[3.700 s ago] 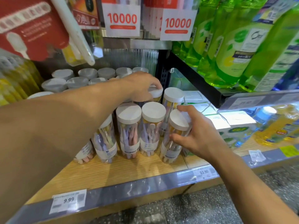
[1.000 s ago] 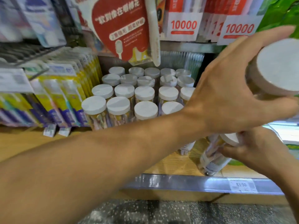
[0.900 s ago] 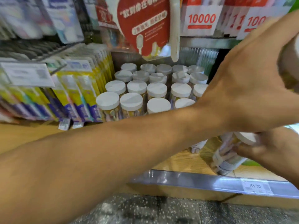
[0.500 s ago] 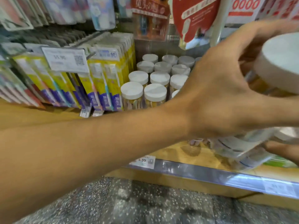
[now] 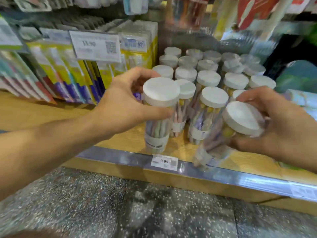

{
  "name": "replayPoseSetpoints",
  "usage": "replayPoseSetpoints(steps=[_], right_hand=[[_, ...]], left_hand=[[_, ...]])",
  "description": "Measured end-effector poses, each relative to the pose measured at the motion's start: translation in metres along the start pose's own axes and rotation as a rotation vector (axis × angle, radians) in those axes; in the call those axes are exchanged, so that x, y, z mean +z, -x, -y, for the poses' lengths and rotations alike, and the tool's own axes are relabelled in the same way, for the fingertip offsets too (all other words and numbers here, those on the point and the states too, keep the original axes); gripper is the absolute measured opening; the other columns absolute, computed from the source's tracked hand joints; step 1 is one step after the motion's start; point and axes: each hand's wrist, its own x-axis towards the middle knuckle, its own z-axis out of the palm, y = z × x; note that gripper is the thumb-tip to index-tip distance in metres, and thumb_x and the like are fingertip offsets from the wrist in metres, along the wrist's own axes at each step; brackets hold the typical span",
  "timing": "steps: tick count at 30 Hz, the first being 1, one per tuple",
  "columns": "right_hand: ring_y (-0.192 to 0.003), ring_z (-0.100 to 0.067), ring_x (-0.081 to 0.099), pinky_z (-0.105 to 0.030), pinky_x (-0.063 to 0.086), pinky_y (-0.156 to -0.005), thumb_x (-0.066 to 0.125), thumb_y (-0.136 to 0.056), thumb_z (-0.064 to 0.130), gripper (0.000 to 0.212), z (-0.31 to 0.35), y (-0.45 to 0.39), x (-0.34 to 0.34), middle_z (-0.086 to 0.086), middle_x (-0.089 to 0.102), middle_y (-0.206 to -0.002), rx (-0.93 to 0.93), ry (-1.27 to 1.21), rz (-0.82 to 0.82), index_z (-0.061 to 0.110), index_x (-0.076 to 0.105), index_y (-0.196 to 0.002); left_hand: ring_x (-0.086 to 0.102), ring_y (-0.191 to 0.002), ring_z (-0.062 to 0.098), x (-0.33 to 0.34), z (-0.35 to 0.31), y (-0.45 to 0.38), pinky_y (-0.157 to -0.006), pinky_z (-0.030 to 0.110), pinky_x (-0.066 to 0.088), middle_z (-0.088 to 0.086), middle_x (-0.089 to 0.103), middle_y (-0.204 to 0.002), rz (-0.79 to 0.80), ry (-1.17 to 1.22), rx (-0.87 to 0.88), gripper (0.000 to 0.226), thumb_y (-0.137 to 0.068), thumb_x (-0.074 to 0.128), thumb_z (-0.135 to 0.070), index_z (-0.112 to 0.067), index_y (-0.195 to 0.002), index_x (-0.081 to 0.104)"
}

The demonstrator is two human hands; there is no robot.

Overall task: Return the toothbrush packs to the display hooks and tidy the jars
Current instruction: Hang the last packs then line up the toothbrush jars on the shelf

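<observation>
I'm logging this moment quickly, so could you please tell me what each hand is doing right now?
Left hand: closed around an upright white-lidded jar at the shelf front.
Right hand: closed around a tilted jar, also white-lidded.

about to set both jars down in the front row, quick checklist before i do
1. Left hand grip on the left jar: ok, fingers wrap it just under the lid.
2. Left jar upright: ok, base at the wooden shelf front edge.
3. Right hand grip on the right jar: ok, held near the lid.
4. Right jar upright: not ok, it tilts, base toward the shelf edge.
5. Lids closed: ok, both white lids look seated.
6. Right jar fully over the shelf: cannot tell, blurred, base at the price rail.
</observation>
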Motion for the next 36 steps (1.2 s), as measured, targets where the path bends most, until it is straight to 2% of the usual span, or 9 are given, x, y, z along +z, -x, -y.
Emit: replayPoseSetpoints(steps=[1, 4, 7, 10, 15, 20, 24, 30, 36], right_hand=[[-0.097, -0.007, 0.064, -0.042, 0.057, -0.082, 0.089, -0.044, 0.062, 0.081, 0.009, -0.008, 0.004, 0.026, 0.062, -0.104, 0.041, -0.007, 0.043, 0.050, 0.049, -0.113], [-0.092, -0.016, 0.064, -0.039, 0.056, -0.073, 0.093, -0.052, 0.047, 0.078, 0.025, -0.042, 0.007, 0.019, 0.059, -0.106, 0.039, 0.114, 0.089, 0.040, 0.047, -0.115], [-0.090, -0.013, 0.056, -0.028, 0.048, -0.067, 0.094, -0.057, 0.045, 0.072, 0.044, -0.067, 0.012, 0.014, 0.055, -0.102, -0.046, 0.203, 0.094, 0.033, 0.049, -0.112], [-0.093, -0.015, 0.048, -0.020, 0.036, -0.064, 0.092, -0.056, 0.051, 0.074, 0.054, -0.087, 0.025, 0.008, 0.049, -0.102, -0.136, 0.342, 0.111, 0.030, 0.047, -0.111], [-0.100, -0.018, 0.045, -0.032, 0.042, -0.077, 0.091, -0.057, 0.055, 0.081, 0.064, -0.101, 0.046, 0.002, 0.041, -0.111, -0.171, 0.445, 0.180, 0.025, 0.050, -0.120], [-0.103, -0.016, 0.037, -0.031, 0.040, -0.082, 0.090, -0.056, 0.057, 0.085, 0.068, -0.107, 0.056, 0.004, 0.036, -0.111, -0.233, 0.535, 0.218, 0.024, 0.050, -0.124], [-0.108, -0.019, 0.041, -0.037, 0.046, -0.090, 0.088, -0.060, 0.056, 0.087, 0.060, -0.106, 0.055, 0.000, 0.043, -0.119, -0.247, 0.565, 0.242, 0.022, 0.049, -0.130], [-0.106, -0.026, 0.045, -0.039, 0.044, -0.086, 0.082, -0.065, 0.043, 0.067, 0.044, -0.086, 0.062, -0.005, 0.051, -0.116, -0.295, 0.462, 0.059, 0.016, 0.054, -0.120], [-0.104, -0.025, 0.046, -0.041, 0.045, -0.089, 0.080, -0.066, 0.055, 0.069, 0.029, -0.078, 0.065, -0.005, 0.053, -0.116, -0.365, 0.425, -0.027, 0.018, 0.060, -0.121]], left_hand=[[0.066, -0.103, -0.003, -0.003, 0.005, -0.002, -0.091, 0.031, 0.060, -0.015, 0.071, -0.108, -0.006, -0.030, -0.031, 0.070, -0.048, 0.098, -0.031, -0.031, -0.111, 0.067], [0.066, -0.096, -0.005, -0.008, 0.018, -0.007, -0.086, 0.022, 0.057, -0.016, 0.070, -0.106, -0.004, -0.125, -0.118, 0.068, -0.052, 0.100, -0.026, -0.031, -0.111, 0.067], [0.067, -0.098, 0.003, -0.010, 0.030, -0.011, -0.087, 0.032, 0.060, -0.016, 0.070, -0.104, 0.003, -0.186, -0.180, 0.070, -0.049, 0.102, -0.033, -0.036, -0.110, 0.067], [0.064, -0.093, -0.001, -0.011, 0.037, -0.010, -0.078, 0.021, 0.056, -0.018, 0.068, -0.100, -0.002, -0.223, -0.204, 0.069, -0.052, 0.101, -0.032, -0.034, -0.112, 0.066], [0.062, -0.096, -0.002, -0.010, 0.045, -0.011, -0.078, 0.017, 0.050, -0.020, 0.065, -0.103, -0.050, -0.244, -0.221, 0.076, -0.055, 0.099, -0.033, -0.031, -0.122, 0.064], [0.060, -0.092, -0.003, -0.008, 0.042, -0.012, -0.076, 0.018, 0.048, -0.021, 0.064, -0.100, -0.039, -0.296, -0.209, 0.073, -0.055, 0.099, -0.035, -0.034, -0.118, 0.062], [0.060, -0.091, -0.004, -0.007, 0.040, -0.013, -0.074, 0.010, 0.046, -0.021, 0.062, -0.102, -0.026, -0.344, -0.171, 0.077, -0.057, 0.097, -0.036, -0.035, -0.125, 0.060], [0.052, -0.114, 0.004, -0.002, 0.039, -0.014, -0.096, 0.021, 0.041, -0.017, 0.054, -0.125, 0.033, -0.414, -0.138, 0.102, -0.058, 0.098, -0.037, -0.031, -0.148, 0.048], [0.057, -0.111, 0.013, 0.010, 0.041, -0.013, -0.090, 0.026, 0.045, -0.009, 0.058, -0.123, 0.013, -0.409, -0.170, 0.109, -0.056, 0.099, -0.034, -0.034, -0.149, 0.042]])
